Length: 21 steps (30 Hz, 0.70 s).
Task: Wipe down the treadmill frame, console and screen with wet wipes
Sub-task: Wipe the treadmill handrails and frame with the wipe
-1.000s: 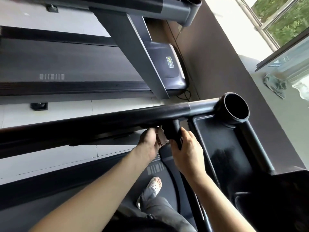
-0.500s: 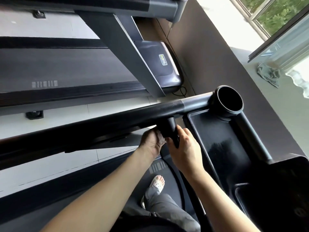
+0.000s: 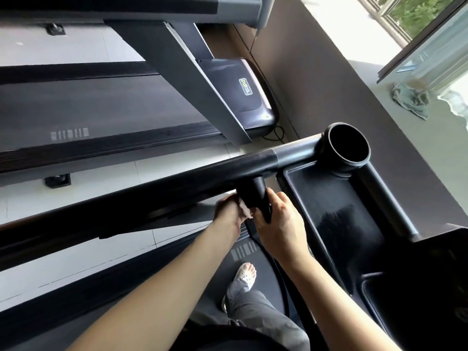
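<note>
A black handrail (image 3: 141,191) runs from the left edge to the treadmill console tray (image 3: 326,206) and its round cup holder (image 3: 350,148). A short black grip post (image 3: 254,196) drops from the rail. My left hand (image 3: 229,211) presses a crumpled white wet wipe (image 3: 245,210) against the left side of that post. My right hand (image 3: 281,224) wraps around the post's lower end from the right. Most of the wipe is hidden between my hand and the post.
A second treadmill (image 3: 106,107) with a grey upright (image 3: 192,79) stands to the left across a strip of white tile floor. A dark wall and a sill with a grey rag (image 3: 411,98) lie to the right. My sandalled foot (image 3: 245,274) stands on the belt below.
Both hands have stayed on the grip post, with the left hand shifting slightly along it with the wipe. The camera has tilted a little, moving the console lower in view.
</note>
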Tool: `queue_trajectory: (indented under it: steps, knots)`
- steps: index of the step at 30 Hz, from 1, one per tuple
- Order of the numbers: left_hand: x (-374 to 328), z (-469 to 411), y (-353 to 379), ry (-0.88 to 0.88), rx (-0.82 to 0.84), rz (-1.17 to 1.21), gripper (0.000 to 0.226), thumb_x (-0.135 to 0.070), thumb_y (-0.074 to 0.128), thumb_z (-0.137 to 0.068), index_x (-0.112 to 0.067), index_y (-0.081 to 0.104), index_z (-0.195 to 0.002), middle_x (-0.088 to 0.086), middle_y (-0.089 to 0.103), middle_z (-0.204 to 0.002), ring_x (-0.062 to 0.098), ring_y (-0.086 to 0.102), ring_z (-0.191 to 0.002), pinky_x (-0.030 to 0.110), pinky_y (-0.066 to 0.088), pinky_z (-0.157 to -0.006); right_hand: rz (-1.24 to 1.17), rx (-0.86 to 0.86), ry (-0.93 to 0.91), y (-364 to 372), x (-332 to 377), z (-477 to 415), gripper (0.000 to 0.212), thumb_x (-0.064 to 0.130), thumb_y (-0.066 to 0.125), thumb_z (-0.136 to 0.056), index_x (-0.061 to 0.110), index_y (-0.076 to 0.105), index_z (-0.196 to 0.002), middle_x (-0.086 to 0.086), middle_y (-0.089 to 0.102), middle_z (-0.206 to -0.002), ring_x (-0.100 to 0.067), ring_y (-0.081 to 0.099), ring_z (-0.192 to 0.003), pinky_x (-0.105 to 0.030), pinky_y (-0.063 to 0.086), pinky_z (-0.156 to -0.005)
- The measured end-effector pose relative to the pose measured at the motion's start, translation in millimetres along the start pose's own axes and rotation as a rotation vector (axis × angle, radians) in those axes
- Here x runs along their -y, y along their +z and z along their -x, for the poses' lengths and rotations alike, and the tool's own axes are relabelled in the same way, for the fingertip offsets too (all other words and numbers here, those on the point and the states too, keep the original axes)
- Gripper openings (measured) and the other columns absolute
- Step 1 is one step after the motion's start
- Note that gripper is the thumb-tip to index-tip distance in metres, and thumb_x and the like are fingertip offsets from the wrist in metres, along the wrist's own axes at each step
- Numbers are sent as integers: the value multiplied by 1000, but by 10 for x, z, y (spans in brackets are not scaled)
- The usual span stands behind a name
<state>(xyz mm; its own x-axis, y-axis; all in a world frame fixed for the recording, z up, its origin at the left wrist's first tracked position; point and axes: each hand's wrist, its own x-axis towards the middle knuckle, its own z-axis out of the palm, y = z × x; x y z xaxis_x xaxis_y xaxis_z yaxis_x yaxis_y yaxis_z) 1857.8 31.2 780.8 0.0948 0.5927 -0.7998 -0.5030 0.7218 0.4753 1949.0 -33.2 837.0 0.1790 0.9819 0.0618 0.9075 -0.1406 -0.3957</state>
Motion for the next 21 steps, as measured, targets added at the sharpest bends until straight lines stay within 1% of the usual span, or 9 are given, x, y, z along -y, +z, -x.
queue_trajectory:
  steps: [1,3,5,8,11,14,16,18,21]
  knots:
    - [-8,15,37,-15,29,51,32,9,41,-92,-10,59,-74,2,63,-54,12,61,-47,19,50,-48,-1,3,-4,5,5,-2,25,31,68,-90,18,61,-110,5,55,-92,-22,59,-78,-36,48,-64]
    - [33,18,87,-51,65,92,30,-1,36,-99,-13,61,-87,0,69,-61,15,64,-64,22,53,-59,-7,8,-5,8,-1,-2,22,31,66,-90,19,60,-107,5,54,-90,-22,59,-77,-37,48,-64]
    - [58,69,82,-86,59,52,26,-12,37,-101,-17,58,-87,-6,67,-57,16,59,-70,26,47,-65,-25,1,0,11,1,4,20,30,66,-89,19,61,-104,5,53,-89,-21,58,-76,-36,48,-64]
    - [47,71,104,-48,27,13,23,-9,48,-93,-21,54,-75,-6,55,-53,14,49,-58,26,39,-59,-42,5,8,8,6,-1,24,29,68,-88,17,63,-108,4,56,-91,-21,59,-78,-36,49,-67]
    - [22,152,89,22,50,-77,30,-8,49,-94,-21,51,-67,-4,46,-52,11,40,-46,21,31,-48,-43,11,13,5,5,-5,24,28,68,-87,17,62,-107,4,55,-90,-22,59,-78,-36,48,-67]
    - [-2,184,46,41,-8,-183,31,-4,42,-97,-14,59,-73,3,55,-59,9,46,-36,14,32,-37,-65,15,26,20,9,-5,22,28,68,-86,19,61,-105,5,53,-90,-21,58,-78,-38,49,-67]
    - [-38,232,39,41,-39,-221,32,-3,39,-99,-13,58,-75,6,57,-67,15,54,-49,20,41,-42,-96,16,33,20,14,1,22,28,68,-86,20,60,-105,6,52,-90,-20,57,-77,-37,49,-68]
    - [-82,286,28,50,-46,-234,36,-4,36,-102,-15,50,-71,5,55,-70,17,54,-56,24,43,-51,-117,7,31,25,16,2,24,26,68,-86,20,61,-108,5,53,-92,-20,58,-78,-38,50,-69]
    - [-154,401,-26,69,-9,-199,47,9,34,-86,-15,46,-47,5,49,-52,17,47,-41,20,35,-44,-137,2,36,39,16,9,24,24,68,-86,19,61,-109,6,53,-93,-20,59,-78,-40,51,-70]
